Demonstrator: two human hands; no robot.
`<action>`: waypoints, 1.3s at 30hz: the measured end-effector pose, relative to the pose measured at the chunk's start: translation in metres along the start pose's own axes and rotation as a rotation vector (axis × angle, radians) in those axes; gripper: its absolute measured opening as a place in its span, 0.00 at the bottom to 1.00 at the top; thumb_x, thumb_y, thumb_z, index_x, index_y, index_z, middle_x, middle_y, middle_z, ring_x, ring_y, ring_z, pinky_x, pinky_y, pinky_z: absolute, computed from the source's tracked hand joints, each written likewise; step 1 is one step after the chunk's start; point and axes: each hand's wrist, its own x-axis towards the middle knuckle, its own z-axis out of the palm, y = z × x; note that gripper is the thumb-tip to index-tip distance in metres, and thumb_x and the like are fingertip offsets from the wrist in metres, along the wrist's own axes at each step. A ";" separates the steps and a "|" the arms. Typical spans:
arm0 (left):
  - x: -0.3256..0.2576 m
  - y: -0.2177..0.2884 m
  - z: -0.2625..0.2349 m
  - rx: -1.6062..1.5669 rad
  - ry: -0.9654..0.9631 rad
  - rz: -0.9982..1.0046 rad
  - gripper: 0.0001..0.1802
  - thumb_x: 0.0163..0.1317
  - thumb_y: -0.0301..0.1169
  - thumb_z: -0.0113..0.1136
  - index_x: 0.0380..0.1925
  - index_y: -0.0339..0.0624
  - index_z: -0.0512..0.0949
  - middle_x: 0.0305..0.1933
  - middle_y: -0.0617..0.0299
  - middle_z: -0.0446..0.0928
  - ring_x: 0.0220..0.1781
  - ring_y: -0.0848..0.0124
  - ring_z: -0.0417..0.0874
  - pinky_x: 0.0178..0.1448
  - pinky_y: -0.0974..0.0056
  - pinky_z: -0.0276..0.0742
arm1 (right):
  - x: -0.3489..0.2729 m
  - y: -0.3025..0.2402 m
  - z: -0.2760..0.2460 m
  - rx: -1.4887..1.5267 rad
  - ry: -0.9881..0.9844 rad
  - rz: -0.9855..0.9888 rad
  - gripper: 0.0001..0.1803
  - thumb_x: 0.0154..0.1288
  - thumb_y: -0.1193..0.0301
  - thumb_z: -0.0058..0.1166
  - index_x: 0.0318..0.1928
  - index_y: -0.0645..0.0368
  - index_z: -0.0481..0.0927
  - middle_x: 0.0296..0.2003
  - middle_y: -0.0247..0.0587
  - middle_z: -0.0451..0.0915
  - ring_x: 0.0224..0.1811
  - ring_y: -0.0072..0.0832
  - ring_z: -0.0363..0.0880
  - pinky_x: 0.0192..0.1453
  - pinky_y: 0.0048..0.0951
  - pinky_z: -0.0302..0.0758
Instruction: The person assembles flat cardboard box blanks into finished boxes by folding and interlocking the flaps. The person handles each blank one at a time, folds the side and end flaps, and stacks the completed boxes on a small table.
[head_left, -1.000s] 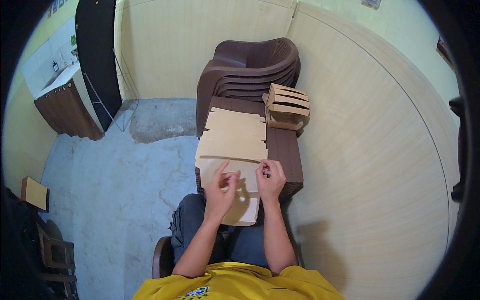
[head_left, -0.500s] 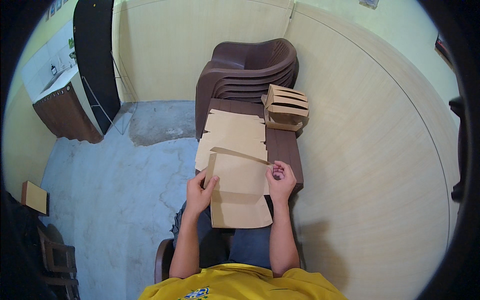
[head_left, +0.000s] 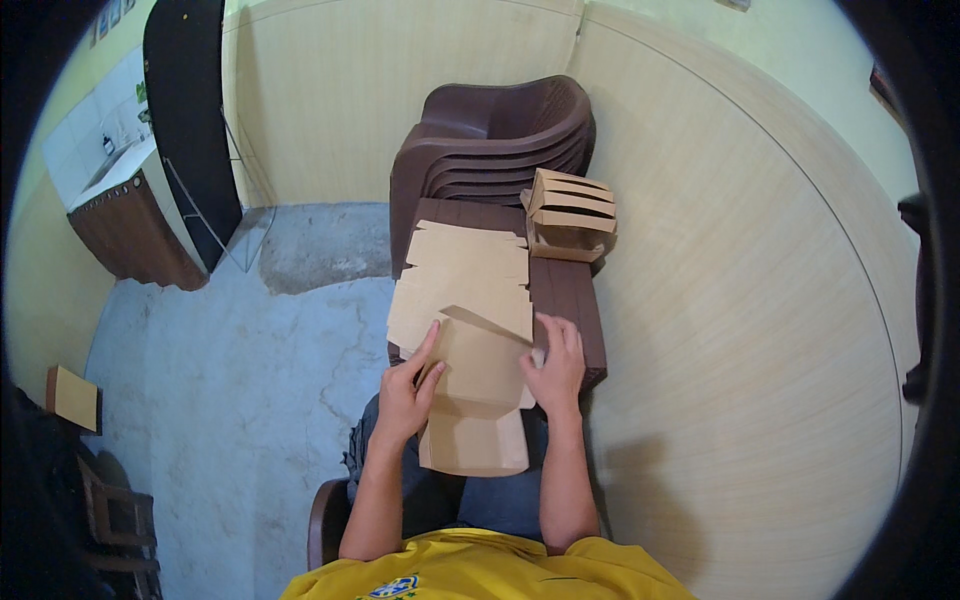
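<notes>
A partly folded brown cardboard box (head_left: 485, 362) sits over my lap, its lower panel (head_left: 475, 442) hanging toward me and its far flap slanting up. My left hand (head_left: 405, 395) grips the left side, thumb inside and index finger stretched along the edge. At the right side, my right hand (head_left: 557, 368) has its thumb against the corner and its fingers curled around outside. Beyond the box, flat cardboard blanks (head_left: 465, 265) with notched edges lie stacked on the brown table (head_left: 568, 310).
Folded cardboard boxes (head_left: 572, 218) stand piled at the table's far right corner. Stacked brown plastic chairs (head_left: 500, 140) are behind the table. A wood-panelled wall (head_left: 740, 300) runs along the right. Bluish floor (head_left: 240, 400) stretches out to the left.
The box has turned slightly and its side walls stand more upright. My left index finger has stretched out along the edge, and my right hand has shifted slightly down along the right side.
</notes>
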 end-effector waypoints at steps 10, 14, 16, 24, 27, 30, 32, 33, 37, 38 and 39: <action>-0.009 0.012 0.004 0.020 -0.053 0.209 0.35 0.61 0.14 0.64 0.68 0.56 0.85 0.61 0.52 0.88 0.49 0.61 0.93 0.51 0.63 0.87 | 0.003 -0.062 0.001 0.376 -0.055 -0.327 0.11 0.64 0.79 0.69 0.47 0.60 0.89 0.42 0.47 0.86 0.46 0.43 0.86 0.53 0.41 0.81; -0.015 0.012 0.005 0.112 0.021 0.315 0.34 0.58 0.14 0.65 0.63 0.55 0.89 0.62 0.56 0.88 0.50 0.62 0.93 0.52 0.63 0.88 | -0.013 -0.069 0.001 0.330 -0.062 -0.181 0.08 0.66 0.78 0.68 0.45 0.59 0.90 0.42 0.45 0.85 0.42 0.40 0.86 0.47 0.39 0.82; -0.016 0.012 0.008 0.149 0.086 0.353 0.32 0.57 0.14 0.66 0.60 0.54 0.90 0.61 0.57 0.88 0.50 0.63 0.93 0.52 0.63 0.89 | -0.021 -0.073 0.005 0.502 -0.096 -0.058 0.08 0.68 0.78 0.68 0.47 0.60 0.90 0.43 0.43 0.86 0.43 0.35 0.88 0.46 0.35 0.85; -0.021 0.020 0.019 0.068 0.107 0.328 0.24 0.58 0.18 0.69 0.57 0.40 0.88 0.56 0.53 0.89 0.47 0.59 0.94 0.50 0.58 0.91 | -0.037 -0.076 0.024 1.096 -0.087 0.255 0.15 0.71 0.81 0.70 0.55 0.70 0.86 0.46 0.42 0.87 0.49 0.26 0.89 0.47 0.26 0.89; -0.025 0.017 0.024 0.030 0.101 0.158 0.28 0.58 0.16 0.64 0.61 0.38 0.84 0.52 0.52 0.89 0.47 0.59 0.94 0.50 0.60 0.91 | -0.037 -0.068 0.027 1.127 -0.111 0.491 0.14 0.72 0.82 0.69 0.56 0.71 0.85 0.49 0.43 0.86 0.49 0.25 0.88 0.48 0.26 0.89; -0.024 0.013 0.027 -0.151 0.120 -0.007 0.29 0.59 0.15 0.62 0.63 0.37 0.81 0.49 0.50 0.89 0.47 0.61 0.94 0.51 0.61 0.90 | -0.036 -0.061 0.029 1.168 -0.105 0.410 0.15 0.72 0.84 0.67 0.57 0.72 0.85 0.47 0.43 0.86 0.48 0.25 0.88 0.50 0.28 0.91; -0.022 0.012 0.027 -0.132 0.164 -0.005 0.27 0.59 0.15 0.61 0.61 0.36 0.81 0.48 0.50 0.89 0.47 0.63 0.93 0.51 0.62 0.89 | -0.038 -0.060 0.031 1.118 -0.122 0.376 0.15 0.72 0.84 0.67 0.57 0.72 0.84 0.47 0.44 0.86 0.48 0.26 0.88 0.50 0.27 0.90; -0.021 0.012 0.027 -0.134 0.177 -0.033 0.26 0.60 0.15 0.60 0.60 0.35 0.81 0.48 0.50 0.89 0.48 0.64 0.93 0.51 0.62 0.89 | -0.038 -0.060 0.032 1.123 -0.128 0.369 0.15 0.72 0.85 0.66 0.57 0.73 0.84 0.47 0.44 0.86 0.48 0.26 0.89 0.50 0.27 0.90; -0.021 0.016 0.032 -0.186 0.170 -0.007 0.25 0.60 0.14 0.60 0.59 0.35 0.82 0.46 0.53 0.89 0.48 0.67 0.92 0.51 0.63 0.88 | -0.044 -0.068 0.037 0.878 -0.043 0.222 0.13 0.73 0.84 0.66 0.55 0.72 0.83 0.47 0.45 0.87 0.49 0.26 0.89 0.52 0.27 0.90; -0.020 0.016 0.033 -0.209 0.180 -0.007 0.24 0.62 0.15 0.61 0.59 0.35 0.82 0.46 0.55 0.89 0.48 0.67 0.92 0.51 0.64 0.88 | -0.046 -0.071 0.036 0.846 -0.019 0.229 0.13 0.73 0.84 0.66 0.55 0.72 0.83 0.47 0.46 0.88 0.50 0.26 0.89 0.53 0.27 0.89; -0.020 0.015 0.034 -0.231 0.189 -0.006 0.22 0.63 0.15 0.62 0.58 0.34 0.83 0.46 0.56 0.89 0.48 0.68 0.91 0.52 0.64 0.88 | -0.048 -0.073 0.035 0.818 0.010 0.223 0.13 0.73 0.84 0.66 0.55 0.71 0.83 0.47 0.46 0.88 0.50 0.26 0.89 0.54 0.27 0.89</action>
